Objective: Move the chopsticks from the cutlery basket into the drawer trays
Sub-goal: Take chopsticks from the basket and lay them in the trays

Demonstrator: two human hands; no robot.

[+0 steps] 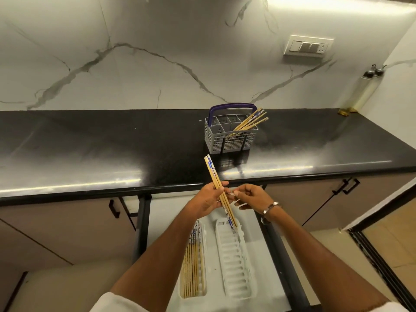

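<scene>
Wooden chopsticks [221, 193] with blue-patterned ends sit gripped in the left hand [208, 200] at centre frame, over the open drawer [265, 273]. The right hand [251, 197] beside it is half curled, holding nothing. More chopsticks lean in the grey cutlery basket [230, 131] on the black counter [90, 149]; others lie in the left tray [192, 264] at lower centre. The right tray [234, 260] has slots.

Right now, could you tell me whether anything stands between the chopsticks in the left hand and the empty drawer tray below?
Nothing visible does. The held chopsticks, gripped by the left hand, already have their lower tips over the empty white tray. The right hand is beside them, not beneath.
</scene>
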